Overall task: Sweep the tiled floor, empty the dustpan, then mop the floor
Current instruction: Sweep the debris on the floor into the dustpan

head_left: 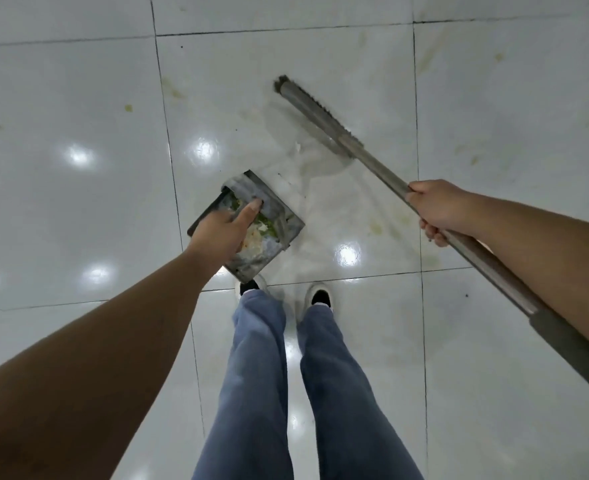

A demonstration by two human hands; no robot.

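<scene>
A single head-worn camera looks almost straight down from standing height at the tiled floor [78, 98]. The wearer's legs [286, 375] come in from 6 o'clock, both arms reach in from 7 and 4 o'clock, and wide-angle bending curves the grout lines near the edges.

Legible text, labels, brands, numbers, signs: none can be read in this view.
</scene>
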